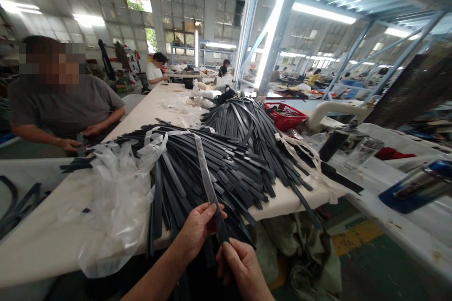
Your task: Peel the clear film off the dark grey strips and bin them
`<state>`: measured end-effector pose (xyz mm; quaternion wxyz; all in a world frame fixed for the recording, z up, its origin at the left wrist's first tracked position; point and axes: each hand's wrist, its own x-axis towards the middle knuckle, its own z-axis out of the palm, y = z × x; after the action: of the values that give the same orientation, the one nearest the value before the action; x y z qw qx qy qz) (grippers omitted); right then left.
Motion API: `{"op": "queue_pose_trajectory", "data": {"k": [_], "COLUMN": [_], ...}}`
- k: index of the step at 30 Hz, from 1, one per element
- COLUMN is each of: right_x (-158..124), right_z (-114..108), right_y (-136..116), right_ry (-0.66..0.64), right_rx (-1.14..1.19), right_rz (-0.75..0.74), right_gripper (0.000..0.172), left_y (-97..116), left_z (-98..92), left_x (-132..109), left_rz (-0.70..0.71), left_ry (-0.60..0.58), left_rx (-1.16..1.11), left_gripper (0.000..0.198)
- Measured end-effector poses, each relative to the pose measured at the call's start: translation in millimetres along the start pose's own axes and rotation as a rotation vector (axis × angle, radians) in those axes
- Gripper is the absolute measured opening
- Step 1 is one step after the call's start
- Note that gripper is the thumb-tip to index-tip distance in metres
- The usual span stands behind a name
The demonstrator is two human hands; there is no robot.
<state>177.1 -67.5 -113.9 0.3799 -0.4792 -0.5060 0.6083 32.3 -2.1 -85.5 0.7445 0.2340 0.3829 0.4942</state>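
Observation:
A dark flat strip (221,225) is pinched between thumb and fingers of my left hand (196,230). Lower on the same strip, my right hand (240,263) grips it, thumb on top. A whitish translucent film band (205,169) runs from the strip up over the pile and joins a crumpled plastic sheet (116,197) on the left. Just beyond my hands, a big heap of black strips (212,160) fans out over the table edge. A second heap of strips (243,117) lies behind it.
A cream-topped table (42,244) stretches away from me. At the left sits a co-worker (67,103) holding something small. On the right are a red basket (286,115), a glass jar (363,153), a blue can (420,186) and a metal rack post (275,28). Green cloth (300,254) hangs below.

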Motion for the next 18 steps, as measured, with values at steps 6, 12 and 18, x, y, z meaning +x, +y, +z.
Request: {"op": "queue_pose_trajectory", "data": {"k": [6, 12, 18], "right_x": [-8, 16, -7], "right_z": [-3, 2, 6], "right_y": [32, 1, 40], "right_ry": [-0.013, 0.085, -0.075], "right_rx": [0.019, 0.045, 0.038], "right_rz": [0.060, -0.086, 0.064], "right_gripper": [0.072, 0.063, 0.076], "left_y": [-24, -30, -13], "left_z": [-3.7, -1.7, -11.1], "left_x": [-9, -9, -9], "left_rz": [-0.027, -0.030, 0.077], "left_ry": [0.006, -0.090, 0.049], "left_rx": [0.017, 0.089, 0.138], "left_gripper": [0.042, 0.048, 0.040]}}
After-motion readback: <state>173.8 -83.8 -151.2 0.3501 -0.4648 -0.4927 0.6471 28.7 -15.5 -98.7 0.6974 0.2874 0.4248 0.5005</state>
